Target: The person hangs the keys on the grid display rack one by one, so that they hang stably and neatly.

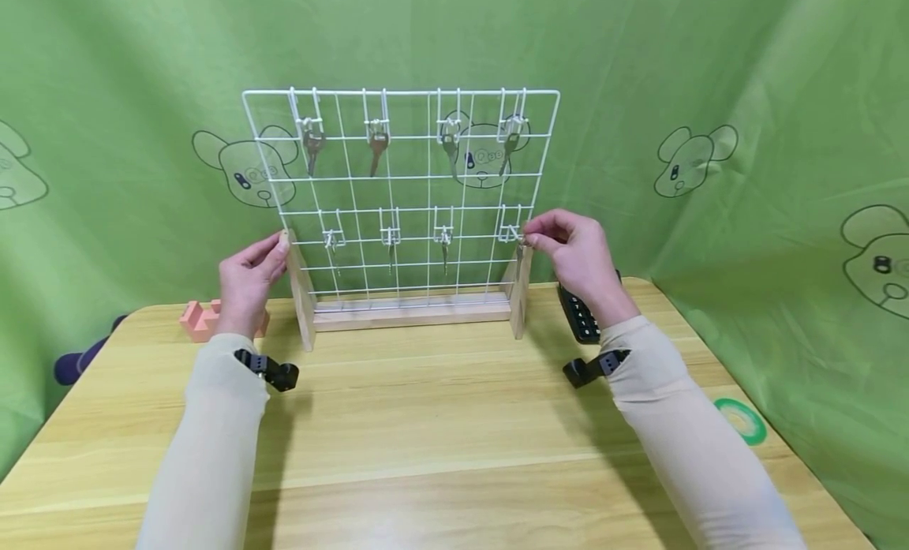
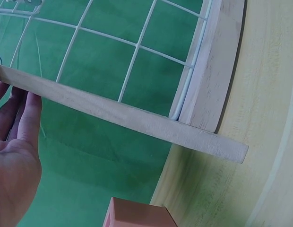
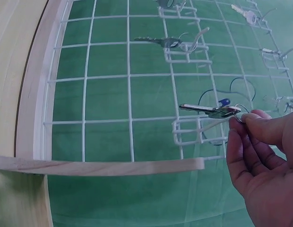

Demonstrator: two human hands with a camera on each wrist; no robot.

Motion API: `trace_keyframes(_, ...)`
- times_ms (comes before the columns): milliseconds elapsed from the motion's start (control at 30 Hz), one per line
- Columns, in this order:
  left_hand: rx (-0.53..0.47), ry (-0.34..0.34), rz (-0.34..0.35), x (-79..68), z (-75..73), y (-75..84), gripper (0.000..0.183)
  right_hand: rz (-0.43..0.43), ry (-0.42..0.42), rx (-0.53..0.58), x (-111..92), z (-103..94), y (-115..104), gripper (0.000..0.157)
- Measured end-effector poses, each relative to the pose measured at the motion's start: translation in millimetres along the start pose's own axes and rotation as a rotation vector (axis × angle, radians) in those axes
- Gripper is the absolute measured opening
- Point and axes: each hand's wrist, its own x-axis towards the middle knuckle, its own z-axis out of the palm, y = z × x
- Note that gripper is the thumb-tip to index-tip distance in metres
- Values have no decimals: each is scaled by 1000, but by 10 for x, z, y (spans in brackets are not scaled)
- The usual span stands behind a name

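A white wire grid rack stands upright in a wooden base. Keys hang from hooks in two rows, such as the brown-looking key in the upper row. My left hand grips the top of the left wooden post, fingers behind it in the left wrist view. My right hand pinches the ring of a silver key between thumb and forefinger. That key lies beside the lower right hook; whether the ring is around the hook I cannot tell.
Behind the left hand sits a pink block-like holder. A black keypad device lies partly under the right forearm. Green tape rests near the right edge of the wooden table. Green curtain surrounds the back and sides.
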Motion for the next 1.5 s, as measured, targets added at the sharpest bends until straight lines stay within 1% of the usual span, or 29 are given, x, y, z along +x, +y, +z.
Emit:
trace_keyframes(200,7,9,-9,-13,7,-3,50,14,0,18,46,30,69,14)
trace_keyframes(533,10,8,-2,-10,5,-3,52,-10,13,0,68,59,117,13)
trace_keyframes(833,4,12,12,-11,8,-13,51,18,14,9,64,88,142,13)
trace_keyframes(1167,4,11,-1,-4,8,-15,50,25,2,34,102,126,206,13)
trace_keyframes(1500,1,14,1,-8,12,-5,51,6,1,32,117,138,256,17)
